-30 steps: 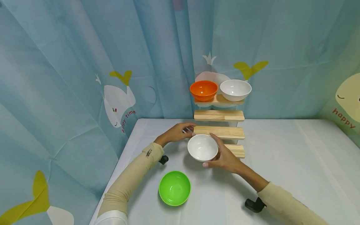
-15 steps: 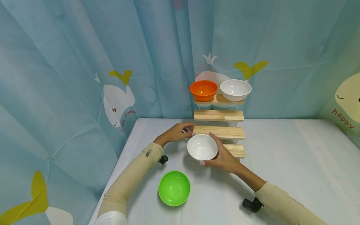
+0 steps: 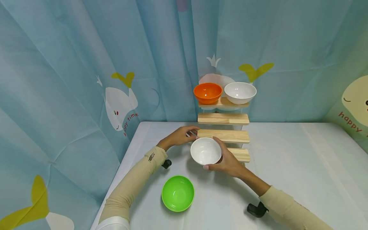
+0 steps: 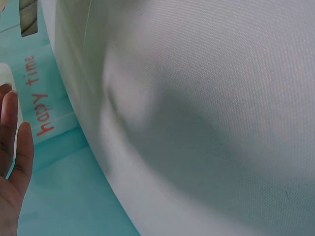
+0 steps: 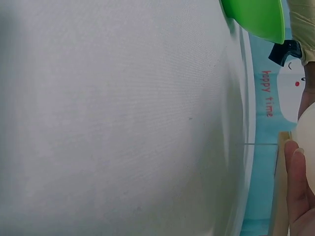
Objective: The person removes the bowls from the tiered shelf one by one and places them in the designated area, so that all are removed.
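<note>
My right hand (image 3: 228, 161) grips a small white bowl (image 3: 205, 150) by its right side, thumb at the near side and fingers at the far rim. In the head view the bowl overlaps the front lower shelves of a stepped wooden rack (image 3: 224, 135). My left hand (image 3: 181, 135) is at the rack's left end, fingertips right by the third shelf and thumb close to the bowl's rim. In the left wrist view the left hand (image 4: 12, 152) shows straight fingers, apart from the thumb. The right wrist view catches only part of the bowl (image 5: 309, 142) and right fingers (image 5: 296, 182).
An orange bowl (image 3: 208, 93) and a larger white bowl (image 3: 240, 92) stand side by side on the top shelf. A green bowl (image 3: 178, 193) sits on the white table (image 3: 287, 166) near me. Blue printed curtains (image 3: 166, 64) hang behind and to the left.
My right hand and the white bowl shift very slightly left, and the right thumb slides a little along the bowl's near side. My left hand stays in place.
</note>
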A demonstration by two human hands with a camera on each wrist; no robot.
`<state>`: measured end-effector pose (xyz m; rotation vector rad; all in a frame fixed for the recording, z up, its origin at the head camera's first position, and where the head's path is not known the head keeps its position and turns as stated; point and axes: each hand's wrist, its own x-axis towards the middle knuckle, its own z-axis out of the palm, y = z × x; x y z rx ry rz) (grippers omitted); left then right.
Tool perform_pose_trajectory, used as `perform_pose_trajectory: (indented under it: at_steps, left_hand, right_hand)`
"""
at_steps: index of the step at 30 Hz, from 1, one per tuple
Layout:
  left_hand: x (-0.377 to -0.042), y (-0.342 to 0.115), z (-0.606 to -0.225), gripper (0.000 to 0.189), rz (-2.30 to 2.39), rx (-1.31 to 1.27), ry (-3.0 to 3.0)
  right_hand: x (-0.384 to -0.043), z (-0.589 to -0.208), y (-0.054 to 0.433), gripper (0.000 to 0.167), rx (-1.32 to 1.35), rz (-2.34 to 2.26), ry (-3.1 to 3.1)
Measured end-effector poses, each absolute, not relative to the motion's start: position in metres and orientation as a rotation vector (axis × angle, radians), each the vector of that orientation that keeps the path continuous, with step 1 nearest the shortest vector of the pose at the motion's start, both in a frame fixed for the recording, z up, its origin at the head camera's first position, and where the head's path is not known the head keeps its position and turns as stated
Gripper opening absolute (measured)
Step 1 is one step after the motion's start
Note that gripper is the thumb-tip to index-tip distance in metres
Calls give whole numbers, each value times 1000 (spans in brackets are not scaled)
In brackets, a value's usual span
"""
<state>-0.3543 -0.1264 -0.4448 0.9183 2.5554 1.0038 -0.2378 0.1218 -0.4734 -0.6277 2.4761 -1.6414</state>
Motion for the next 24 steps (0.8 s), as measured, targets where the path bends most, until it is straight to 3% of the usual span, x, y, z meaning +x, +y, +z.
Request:
perform_pose_trajectory:
  at_steps: [24]
  left_hand:
    - [-354,-127,-444,50,1056,928,2522]
  right_hand:
    - [-236,-470,127,114,-658,-1664,2457]
